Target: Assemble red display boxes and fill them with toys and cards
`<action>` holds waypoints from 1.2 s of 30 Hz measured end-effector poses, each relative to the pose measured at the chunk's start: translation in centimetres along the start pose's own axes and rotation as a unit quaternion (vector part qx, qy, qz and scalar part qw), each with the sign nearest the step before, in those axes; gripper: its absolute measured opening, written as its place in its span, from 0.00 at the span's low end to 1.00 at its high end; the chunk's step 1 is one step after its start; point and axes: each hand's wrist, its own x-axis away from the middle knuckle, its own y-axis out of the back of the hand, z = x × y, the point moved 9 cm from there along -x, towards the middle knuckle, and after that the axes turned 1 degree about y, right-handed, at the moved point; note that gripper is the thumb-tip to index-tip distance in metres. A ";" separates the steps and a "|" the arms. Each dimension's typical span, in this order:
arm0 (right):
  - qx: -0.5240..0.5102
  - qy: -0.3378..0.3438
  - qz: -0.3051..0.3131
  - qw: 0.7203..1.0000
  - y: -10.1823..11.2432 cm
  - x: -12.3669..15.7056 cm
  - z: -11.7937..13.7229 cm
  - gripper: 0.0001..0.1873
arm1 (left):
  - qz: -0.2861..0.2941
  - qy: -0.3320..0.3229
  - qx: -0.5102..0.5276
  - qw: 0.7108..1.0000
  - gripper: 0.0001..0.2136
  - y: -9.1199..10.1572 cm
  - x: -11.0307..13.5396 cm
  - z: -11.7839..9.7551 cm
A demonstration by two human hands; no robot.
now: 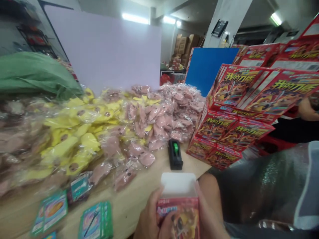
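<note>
directly against left grip [149,214], red box [185,217]

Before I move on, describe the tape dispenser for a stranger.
Find the stacked red boxes at right. Left of their base, on the table, sits the tape dispenser. Its black body and green centre distinguish it from nearby pink packets.

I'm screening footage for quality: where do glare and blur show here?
Head view: white glare around the long tubular ceiling light; head view: bright glints on the clear plastic bags of pink pieces; head view: the red cardboard box with a raised white flap is blurred, its small lettering hard to read.
</note>
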 end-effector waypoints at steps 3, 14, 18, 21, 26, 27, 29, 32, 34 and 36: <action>0.065 0.015 -0.001 0.998 0.6 0.4 1.5 0.26 | 0.088 -0.015 -0.024 0.996 0.10 -1.2 0.1 0.2; 0.573 0.127 0.145 0.796 -3.1 -0.2 4.0 0.18 | 0.101 0.101 0.034 0.989 0.30 -3.4 1.2 6.0; 0.546 0.096 0.148 0.819 -3.2 -0.4 2.9 0.19 | 0.117 0.080 0.045 0.989 0.31 -2.8 1.3 5.0; 0.517 0.090 0.127 0.841 -3.3 -0.6 3.3 0.18 | 0.123 0.073 0.075 0.987 0.31 -2.8 1.5 4.9; 0.600 0.049 0.204 0.772 -5.4 1.4 1.2 0.22 | 0.126 0.078 0.060 0.987 0.34 -3.0 2.4 5.7; 0.633 0.061 0.209 0.743 -5.7 1.9 0.8 0.24 | 0.120 0.072 0.060 0.988 0.36 -2.6 2.3 5.5; 0.682 0.109 0.200 0.695 -5.8 2.5 0.5 0.30 | 0.130 0.047 0.065 0.988 0.39 -1.5 1.7 4.4; 0.650 0.231 0.044 0.722 -3.3 1.0 4.4 0.31 | 0.206 -0.034 0.000 0.978 0.26 0.7 -0.3 1.1; 0.563 0.275 -0.142 0.766 0.9 -1.1 8.8 0.26 | 0.174 -0.108 -0.102 0.973 0.18 3.1 -2.3 -1.1; 0.493 0.250 -0.256 0.793 4.5 -4.0 11.5 0.22 | 0.115 -0.164 -0.203 0.959 0.17 4.7 -4.0 -2.7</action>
